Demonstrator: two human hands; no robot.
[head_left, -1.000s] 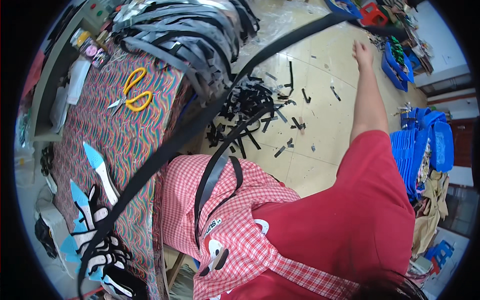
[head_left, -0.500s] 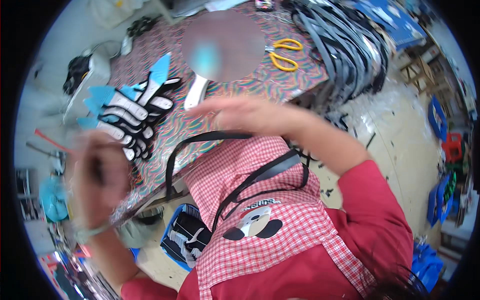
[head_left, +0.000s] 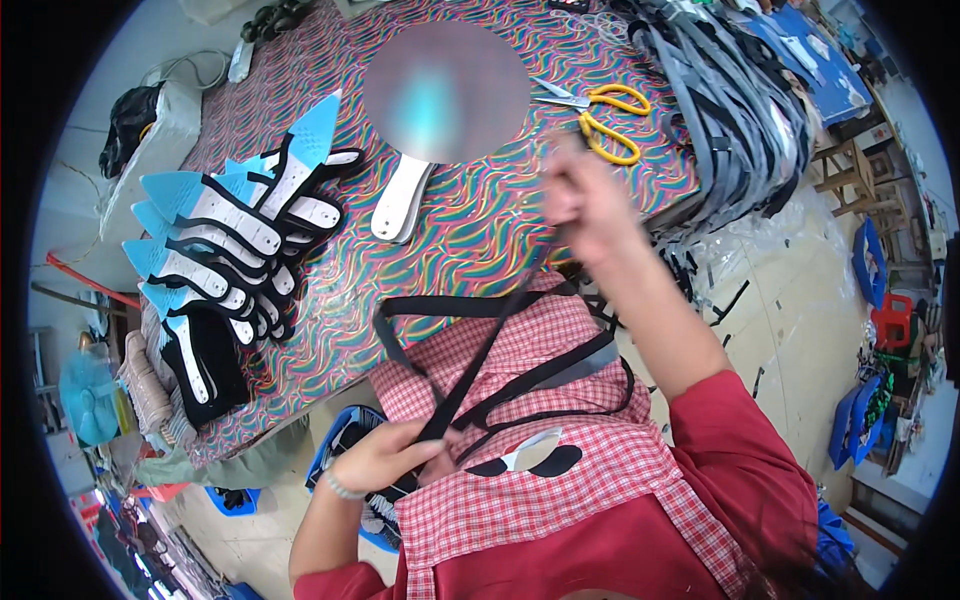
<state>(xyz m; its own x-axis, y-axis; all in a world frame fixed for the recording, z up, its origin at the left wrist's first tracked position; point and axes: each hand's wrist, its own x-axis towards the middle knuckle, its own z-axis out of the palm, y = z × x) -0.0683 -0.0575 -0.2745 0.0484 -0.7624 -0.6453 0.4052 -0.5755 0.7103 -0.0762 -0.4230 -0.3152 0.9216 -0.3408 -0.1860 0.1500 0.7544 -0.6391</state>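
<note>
A long black strap [head_left: 487,352] stretches slantwise in front of my apron. My left hand [head_left: 385,458], low by my lap, is closed on its lower part, with the thumb lying along the strap. Blurred by motion, my right hand [head_left: 585,195] is closed in a fist over the table's near right part, where the strap's upper end runs up to it. Just beyond this hand lie yellow-handled scissors [head_left: 617,125], blades apart. Another black strap loop [head_left: 440,303] hangs across my lap and the table's edge.
At the left lies a pile of white, black-edged pieces with blue pointed tips [head_left: 215,225]. A white piece [head_left: 402,200] lies mid-table, partly hidden by a blurred round patch. Grey and black strips [head_left: 725,110] hang over the right edge. A blue crate [head_left: 345,430] stands below the table.
My left hand has come from beside the pile down to my lap and holds the black strap. My right hand has moved right, away from the white piece, and closed.
</note>
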